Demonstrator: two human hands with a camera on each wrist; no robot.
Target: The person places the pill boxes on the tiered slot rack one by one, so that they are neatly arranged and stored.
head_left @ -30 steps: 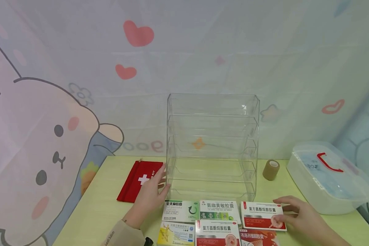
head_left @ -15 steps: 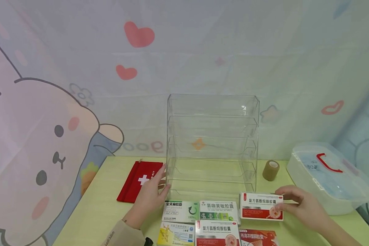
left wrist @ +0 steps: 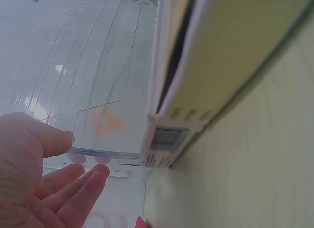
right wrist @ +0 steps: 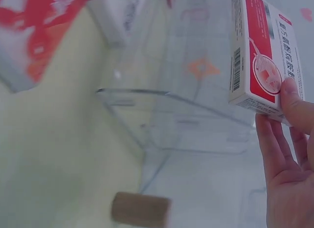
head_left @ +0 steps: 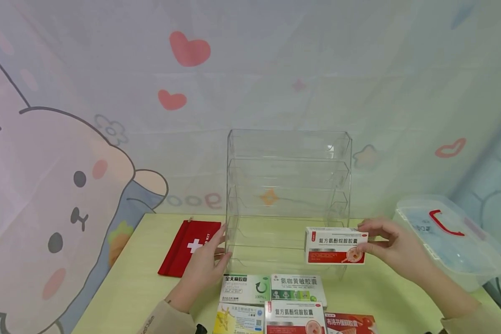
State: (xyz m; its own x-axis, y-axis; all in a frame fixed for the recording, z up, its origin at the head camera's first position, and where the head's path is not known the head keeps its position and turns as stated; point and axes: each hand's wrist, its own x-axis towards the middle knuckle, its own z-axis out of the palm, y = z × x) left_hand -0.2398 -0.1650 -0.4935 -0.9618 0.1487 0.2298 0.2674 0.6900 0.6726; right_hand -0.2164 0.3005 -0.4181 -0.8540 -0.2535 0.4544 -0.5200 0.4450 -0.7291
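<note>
The counter (head_left: 125, 278) carries everything, and its largest load, the clear tiered rack (head_left: 275, 217), stands where it did a second ago. The white lidded bin (head_left: 446, 241) to its right and the red pouch (head_left: 181, 248) to its left have not shifted either. Of the two hands, the left hand (head_left: 204, 260) is unchanged, its fingers relaxed and fairly straight along the rack's left side, thumb at the front edge, probably to steady it. The right hand (head_left: 394, 243) has made the change: pinching a red-and-white box (head_left: 331, 246) by its right end, it has raised it off the front group and brought it over to the rack. The box now stands roughly upright before the lower right corner; whether it touches the rack I cannot tell. That puts it in mid-carry, I judge, released nowhere yet. Five boxes remain in front: a green-and-white box (head_left: 245, 288), a green-banded box (head_left: 297, 288), a yellow box (head_left: 239, 317), a matching red-and-white one (head_left: 295, 315) and a red box (head_left: 350, 323). Smallest, the brown roll (right wrist: 140, 209) is now hidden from the head view but shows in the right wrist view.
</note>
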